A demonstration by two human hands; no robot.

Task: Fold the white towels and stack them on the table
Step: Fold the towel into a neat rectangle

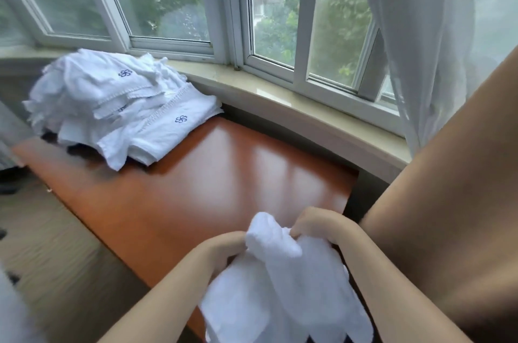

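Both hands pinch one white towel (283, 284) at its top edge. Your left hand (224, 248) has fingers curled round the bunched corner; your right hand (316, 226) grips the cloth just beside it, knuckles up. Hands are close together, so the towel hangs crumpled below them, running out of view at the bottom. Judgement: this hold suits finding corners before spreading; the fold itself is not yet begun.

Table (224, 174): glossy, red-brown, bare in the middle and on the right. That open stretch lies directly ahead of your hands and looks ample for laying the towel flat.

Far left corner: heap of white towels (117, 107), with blue flower marks, some roughly folded, layers slipping; one edge droops toward the table's left rim.

Bounds: windowsill (308, 107) runs along the table's far side; sheer curtain (414, 48) hangs at right. Watch the right edge, where a dark gap drops away.
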